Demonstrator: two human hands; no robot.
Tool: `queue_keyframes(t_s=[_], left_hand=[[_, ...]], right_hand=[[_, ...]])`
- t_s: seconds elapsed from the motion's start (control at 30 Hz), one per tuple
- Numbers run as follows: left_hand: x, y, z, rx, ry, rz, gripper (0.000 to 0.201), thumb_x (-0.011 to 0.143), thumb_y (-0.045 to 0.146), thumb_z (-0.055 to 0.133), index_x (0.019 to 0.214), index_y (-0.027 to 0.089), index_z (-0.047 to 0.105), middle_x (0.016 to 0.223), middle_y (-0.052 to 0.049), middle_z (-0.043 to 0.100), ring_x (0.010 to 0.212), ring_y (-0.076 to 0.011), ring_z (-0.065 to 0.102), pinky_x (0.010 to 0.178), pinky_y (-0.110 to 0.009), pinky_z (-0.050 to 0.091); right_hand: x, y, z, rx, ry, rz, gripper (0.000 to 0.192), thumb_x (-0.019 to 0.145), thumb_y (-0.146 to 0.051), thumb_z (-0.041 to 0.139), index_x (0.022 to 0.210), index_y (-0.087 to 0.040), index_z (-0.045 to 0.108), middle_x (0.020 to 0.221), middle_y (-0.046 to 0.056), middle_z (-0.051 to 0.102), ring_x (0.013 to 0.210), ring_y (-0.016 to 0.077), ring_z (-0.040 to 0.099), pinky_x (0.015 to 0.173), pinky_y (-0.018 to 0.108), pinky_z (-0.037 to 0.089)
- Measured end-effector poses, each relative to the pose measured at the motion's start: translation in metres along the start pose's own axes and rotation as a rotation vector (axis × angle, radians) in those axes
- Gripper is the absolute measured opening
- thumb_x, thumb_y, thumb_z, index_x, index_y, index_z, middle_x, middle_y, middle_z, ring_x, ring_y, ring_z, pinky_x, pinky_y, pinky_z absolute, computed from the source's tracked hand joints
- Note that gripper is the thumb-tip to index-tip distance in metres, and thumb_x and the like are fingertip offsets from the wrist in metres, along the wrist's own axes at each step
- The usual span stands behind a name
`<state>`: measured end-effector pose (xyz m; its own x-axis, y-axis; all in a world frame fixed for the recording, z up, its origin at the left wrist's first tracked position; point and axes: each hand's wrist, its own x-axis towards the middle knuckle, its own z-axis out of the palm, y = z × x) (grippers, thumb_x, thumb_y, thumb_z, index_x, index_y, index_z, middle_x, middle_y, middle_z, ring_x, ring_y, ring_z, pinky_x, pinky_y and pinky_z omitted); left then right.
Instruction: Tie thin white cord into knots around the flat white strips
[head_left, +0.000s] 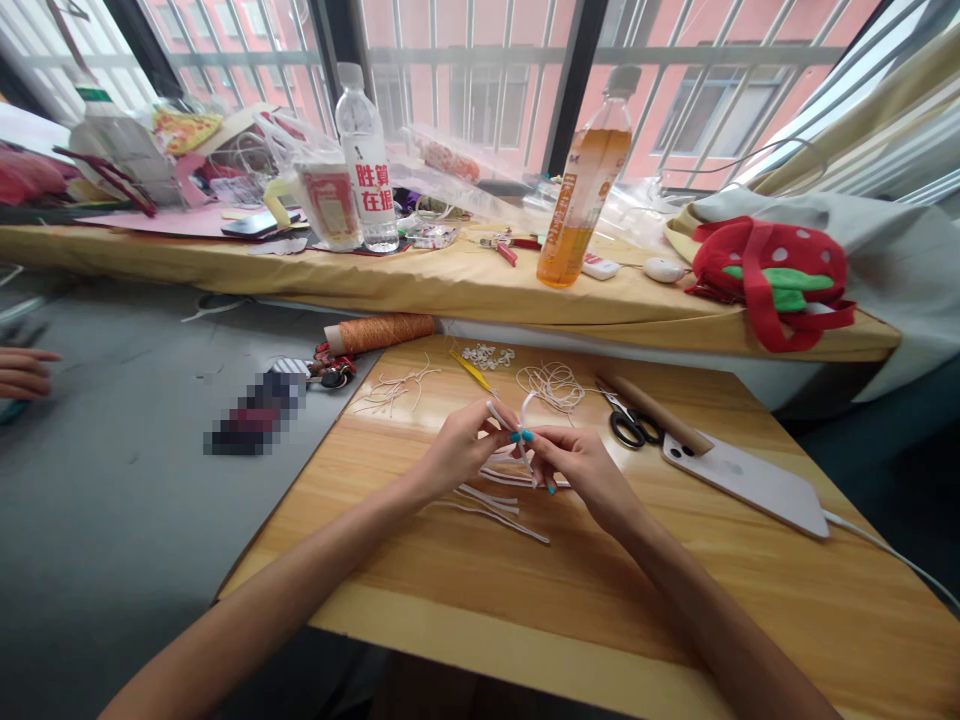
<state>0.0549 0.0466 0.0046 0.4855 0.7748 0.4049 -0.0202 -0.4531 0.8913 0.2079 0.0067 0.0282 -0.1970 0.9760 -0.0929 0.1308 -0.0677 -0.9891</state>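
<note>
Left hand [471,440] and right hand [576,455] meet at the fingertips, both pinching a white cord [496,414] above the table [390,540]. It looks light, soft and limp, hard to break; best gripped near the join, between thumb and forefinger, since free ends would likely flop.

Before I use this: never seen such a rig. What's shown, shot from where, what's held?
No machine: one picture, from a camera worn on a person's head, looking forward and down. Their bare left hand and right hand pinch a white strip above a wooden table. Loose strips lie beneath. Nearby are a coil of thin cord, a yellow tool and scissors; to the right, a phone. An orange bottle stands on the ledge behind. The hand at far left looks like another person's.
</note>
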Motion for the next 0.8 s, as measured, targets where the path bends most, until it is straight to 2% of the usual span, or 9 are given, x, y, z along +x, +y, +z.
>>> queue_keyframes(t_s=[0.13, 0.23, 0.4, 0.57, 0.67, 0.8], left_hand=[[0.0, -0.001, 0.0, 0.027, 0.039, -0.014, 0.007, 0.076, 0.021, 0.052, 0.076, 0.014, 0.051, 0.078, -0.003, 0.054, 0.071, -0.0106, 0.053, 0.065, -0.024, 0.045], [0.0, -0.001, 0.0, 0.023, 0.021, -0.071, 0.008, 0.075, 0.022, 0.053, 0.078, 0.014, 0.051, 0.077, -0.002, 0.054, 0.069, -0.0102, 0.053, 0.065, -0.025, 0.045], [0.006, 0.0, -0.006, -0.125, -0.043, -0.177, 0.026, 0.073, 0.022, 0.055, 0.098, 0.016, 0.051, 0.077, -0.002, 0.056, 0.072, -0.0107, 0.053, 0.065, -0.023, 0.043], [0.009, -0.002, -0.011, -0.29, -0.109, -0.32, 0.031, 0.071, 0.026, 0.057, 0.1, 0.015, 0.055, 0.081, -0.003, 0.059, 0.071, -0.0107, 0.054, 0.064, -0.022, 0.041], [0.008, -0.001, -0.01, -0.311, -0.129, -0.371, 0.027, 0.071, 0.029, 0.057, 0.093, 0.014, 0.059, 0.079, -0.003, 0.06, 0.071, -0.011, 0.053, 0.066, -0.023, 0.04], [0.005, 0.005, -0.008, -0.212, -0.09, -0.323, 0.02, 0.071, 0.031, 0.056, 0.076, 0.012, 0.063, 0.067, -0.001, 0.059, 0.069, -0.0115, 0.053, 0.068, -0.023, 0.039]], right_hand=[[0.0, 0.002, 0.001, -0.062, -0.012, -0.01, 0.03, 0.068, -0.039, 0.059, 0.082, -0.014, 0.065, 0.045, -0.004, 0.047, 0.04, 0.0064, 0.04, 0.037, 0.019, 0.03], [0.0, 0.003, 0.003, -0.086, 0.04, -0.031, 0.027, 0.068, -0.037, 0.058, 0.08, -0.014, 0.066, 0.044, -0.003, 0.047, 0.04, 0.0065, 0.04, 0.037, 0.019, 0.028], [0.001, -0.001, 0.003, -0.024, 0.027, 0.043, 0.032, 0.061, -0.041, 0.064, 0.078, -0.014, 0.066, 0.048, -0.003, 0.051, 0.04, 0.0055, 0.04, 0.037, 0.019, 0.026], [0.002, 0.003, -0.003, 0.061, -0.065, 0.077, 0.03, 0.063, -0.042, 0.063, 0.078, -0.015, 0.066, 0.055, -0.002, 0.051, 0.042, 0.0041, 0.037, 0.039, 0.018, 0.023], [0.002, 0.007, -0.005, 0.083, -0.095, 0.061, 0.028, 0.066, -0.043, 0.06, 0.074, -0.016, 0.065, 0.053, -0.003, 0.048, 0.043, 0.0042, 0.035, 0.04, 0.018, 0.022], [0.003, 0.006, -0.003, 0.026, -0.086, 0.058, 0.033, 0.066, -0.047, 0.058, 0.068, -0.014, 0.063, 0.046, -0.004, 0.042, 0.042, 0.0053, 0.034, 0.04, 0.019, 0.022]])
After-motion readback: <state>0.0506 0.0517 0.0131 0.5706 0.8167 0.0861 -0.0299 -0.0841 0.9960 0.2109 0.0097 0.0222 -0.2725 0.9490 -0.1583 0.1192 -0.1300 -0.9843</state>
